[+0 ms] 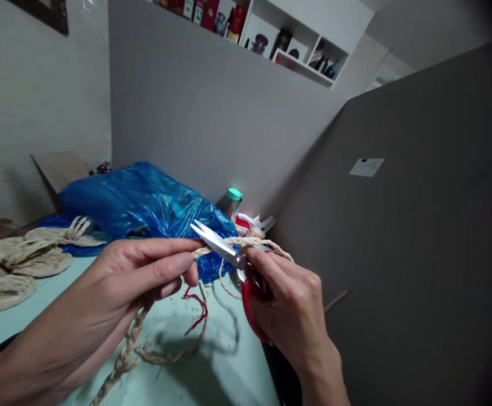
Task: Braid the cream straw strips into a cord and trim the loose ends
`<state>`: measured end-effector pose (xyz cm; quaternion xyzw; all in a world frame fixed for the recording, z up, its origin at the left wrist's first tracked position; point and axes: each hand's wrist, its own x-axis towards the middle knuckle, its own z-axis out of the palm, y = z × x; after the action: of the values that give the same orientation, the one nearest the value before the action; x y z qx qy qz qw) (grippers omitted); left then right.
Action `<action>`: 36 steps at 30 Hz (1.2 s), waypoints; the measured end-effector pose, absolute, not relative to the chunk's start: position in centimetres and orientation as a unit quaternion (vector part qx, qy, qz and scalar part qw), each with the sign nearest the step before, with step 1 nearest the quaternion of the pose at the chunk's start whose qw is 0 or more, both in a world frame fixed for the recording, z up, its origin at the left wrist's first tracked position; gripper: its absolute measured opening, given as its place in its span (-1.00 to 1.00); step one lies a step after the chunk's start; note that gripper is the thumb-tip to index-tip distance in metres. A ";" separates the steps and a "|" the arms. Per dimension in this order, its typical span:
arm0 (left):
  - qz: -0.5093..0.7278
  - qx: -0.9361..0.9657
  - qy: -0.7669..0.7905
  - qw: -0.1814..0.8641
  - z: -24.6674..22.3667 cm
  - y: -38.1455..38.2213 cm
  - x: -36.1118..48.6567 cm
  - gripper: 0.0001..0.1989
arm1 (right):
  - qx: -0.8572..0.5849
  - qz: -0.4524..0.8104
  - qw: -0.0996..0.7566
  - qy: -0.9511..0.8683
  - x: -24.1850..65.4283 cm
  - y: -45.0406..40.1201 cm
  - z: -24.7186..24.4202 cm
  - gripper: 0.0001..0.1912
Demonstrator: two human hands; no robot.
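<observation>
A pale braided cord [252,241] runs between my two hands above the table. My left hand [144,270] pinches it between thumb and fingers. In my right hand [290,293] are red-handled scissors [218,243], their blades slightly parted, pointing up and left across the cord. The cord's far part passes over my right hand's fingers. A thicker braid [123,358] hangs below my left hand, and a thin strand loops down toward the tabletop. Beneath my left fingers shows a red string [205,307].
A blue plastic bag [144,197] lies at the back of the pale green table [229,372]. Bundles of pale fibre [30,254] are at the left. Behind the bag stands a bottle with a turquoise lid [234,194]. A grey partition [398,237] rises at the right.
</observation>
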<state>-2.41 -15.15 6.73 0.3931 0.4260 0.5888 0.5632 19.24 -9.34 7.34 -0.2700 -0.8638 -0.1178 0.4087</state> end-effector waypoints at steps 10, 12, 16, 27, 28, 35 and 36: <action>0.573 0.356 0.384 0.631 7.3 -15.3 -1.8 -0.56 | -0.328 0.034 0.453 -0.828 18.7 -8.6 6.8 -0.74; 0.555 0.362 0.370 0.651 7.4 -15.5 -1.9 -0.48 | -0.335 0.046 0.466 -0.818 18.9 -8.5 6.9 -0.77; 0.544 0.369 0.347 0.669 7.7 -15.5 -2.3 -0.44 | -0.352 0.068 0.459 -0.813 19.2 -8.2 7.0 -0.87; 0.576 0.316 0.349 0.668 8.2 -15.5 -2.2 -0.45 | -0.333 0.050 0.419 -0.843 19.7 -7.9 7.2 -0.75; 0.584 0.315 0.361 0.656 8.3 -15.5 -2.1 -0.46 | -0.325 0.038 0.417 -0.848 19.8 -8.1 7.3 -0.72; 0.630 0.358 0.385 0.572 8.7 -15.5 -2.1 -0.78 | -0.272 -0.052 0.349 -0.895 19.7 -10.2 8.6 -0.51; 0.638 0.359 0.384 0.562 8.6 -15.6 -2.0 -0.76 | -0.275 -0.060 0.345 -0.896 19.6 -10.4 8.6 -0.51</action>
<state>-1.98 -15.56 8.61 0.3591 0.3841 0.6383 0.5622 19.58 -10.37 8.64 -0.2749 -0.8956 -0.0599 0.3446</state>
